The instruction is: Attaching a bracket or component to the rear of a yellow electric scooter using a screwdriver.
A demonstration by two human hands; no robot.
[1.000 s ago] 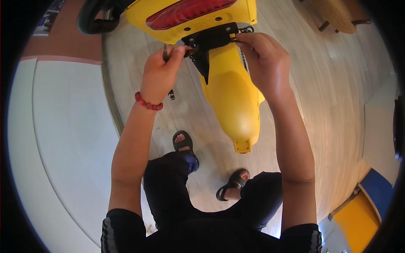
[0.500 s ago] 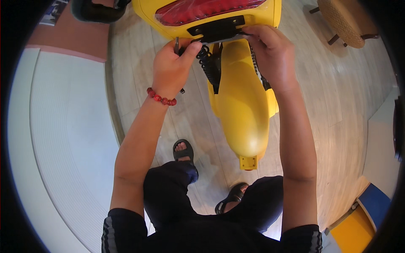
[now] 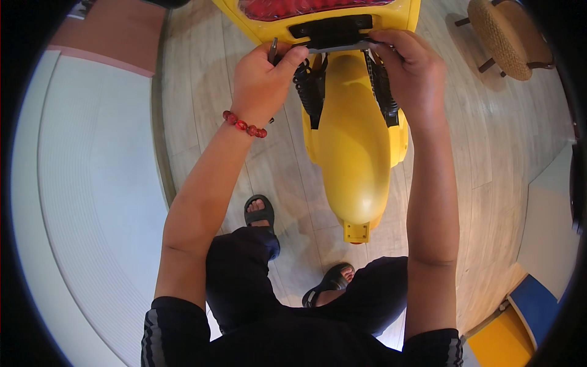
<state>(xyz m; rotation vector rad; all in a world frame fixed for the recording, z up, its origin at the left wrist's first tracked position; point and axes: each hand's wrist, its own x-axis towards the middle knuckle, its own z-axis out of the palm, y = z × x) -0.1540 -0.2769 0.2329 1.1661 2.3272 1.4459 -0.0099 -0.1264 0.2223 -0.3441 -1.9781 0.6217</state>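
Both my hands are raised to the tail of a yellow scooter [image 3: 358, 134]. Between them they pinch a thin dark plate [image 3: 342, 46], seen almost edge-on, just below the black bracket [image 3: 327, 29] under the red tail light [image 3: 306, 6]. My left hand [image 3: 263, 79], closed, has its thumb on the plate's left end. A slim metal rod tool [image 3: 273, 50] also sticks up from that hand; its lower tip shows below the palm. My right hand [image 3: 416, 76] grips the plate's right end between thumb and curled fingers. Whether the plate touches the bracket I cannot tell.
Black shock absorbers [image 3: 310, 98] flank the yellow rear fender. A wicker chair [image 3: 498, 40] stands at the far right. Along the left runs a white ribbed platform [image 3: 98, 171], with a reddish-brown surface [image 3: 116, 37] beyond. A blue and yellow piece [image 3: 538, 306] lies lower right.
The scooter's tail and both hands sit higher in the picture and slightly farther right, as the view has shifted. Both hands keep their grip on the plate.
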